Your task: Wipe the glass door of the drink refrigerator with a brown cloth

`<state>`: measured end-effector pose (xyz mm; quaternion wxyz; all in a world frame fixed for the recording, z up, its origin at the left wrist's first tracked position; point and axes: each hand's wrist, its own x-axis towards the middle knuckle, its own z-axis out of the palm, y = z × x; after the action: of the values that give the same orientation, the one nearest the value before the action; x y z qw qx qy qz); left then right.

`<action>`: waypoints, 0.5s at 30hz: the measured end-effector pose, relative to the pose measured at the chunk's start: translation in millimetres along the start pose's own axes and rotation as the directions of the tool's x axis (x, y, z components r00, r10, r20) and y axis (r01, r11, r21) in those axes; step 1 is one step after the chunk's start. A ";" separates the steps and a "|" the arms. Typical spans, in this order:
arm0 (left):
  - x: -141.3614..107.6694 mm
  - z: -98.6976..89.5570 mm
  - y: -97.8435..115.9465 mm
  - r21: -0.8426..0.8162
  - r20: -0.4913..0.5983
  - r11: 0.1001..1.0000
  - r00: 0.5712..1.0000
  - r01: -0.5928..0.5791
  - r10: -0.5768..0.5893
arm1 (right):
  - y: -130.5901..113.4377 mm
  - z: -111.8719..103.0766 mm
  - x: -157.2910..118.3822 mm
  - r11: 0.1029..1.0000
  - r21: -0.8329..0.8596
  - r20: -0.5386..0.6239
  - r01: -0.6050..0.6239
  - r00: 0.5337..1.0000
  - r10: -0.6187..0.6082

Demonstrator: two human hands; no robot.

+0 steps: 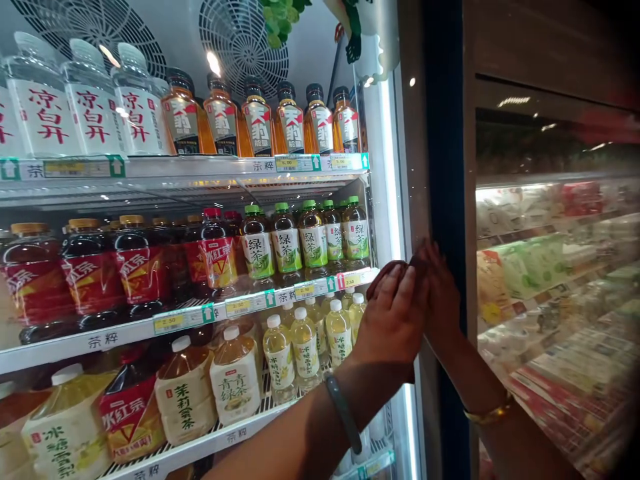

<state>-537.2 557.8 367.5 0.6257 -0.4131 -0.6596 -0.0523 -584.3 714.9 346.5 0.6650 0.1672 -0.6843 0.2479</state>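
The bare left hand (393,317), with a dark grey band (343,413) at its wrist, and the bare right hand (443,297), above a gold-coloured bracelet (490,412), meet right of centre in the frame, at the dark upright frame (425,153) of a lit drinks cooler. The left hand's fingers lie side by side, slightly bent; the right hand's are partly hidden in shadow. Whether either grips anything I cannot tell. A dark reddish-brown patch (384,275) shows beside the left fingertips, cloth or reflection being unclear.

Light spots glint on a clear glass pane in front of the bottles. Across the upper left stand clear water bottles with white labels (93,110) and amber, black-capped bottles (257,120). Below are dark tea bottles with red labels (87,267) and green-capped tea bottles (287,243), then white-capped pale yellow bottles (305,350). The left forearm crosses in front of the bottom shelf's right end. Green plastic-looking leaves (285,20) hang at the top, before a round white fan grille (245,53). At right, blurred shelves of packaged goods (540,267) lie behind the right forearm.
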 end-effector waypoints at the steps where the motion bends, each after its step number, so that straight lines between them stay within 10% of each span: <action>1: -3.5 -2.0 -0.5 -0.003 0.004 1.000 1.000 0.018 -0.018 | -2.0 -2.3 -8.6 1.000 -0.005 -0.005 0.010 1.000 -0.010; 11: -64.8 10.1 42.6 -0.027 0.100 0.998 0.993 0.060 -0.057 | -11.1 -11.9 -76.4 0.991 0.068 0.035 -0.113 0.993 0.110; 15: -47.5 0.5 28.5 -0.072 0.163 0.997 0.986 -0.016 0.027 | -15.8 -20.2 -64.9 0.983 0.060 0.087 -0.173 0.982 0.168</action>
<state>-526.1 553.9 313.3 0.5549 -0.4449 -0.7021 -0.0344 -554.9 706.7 283.8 0.6070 0.1401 -0.7140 0.3196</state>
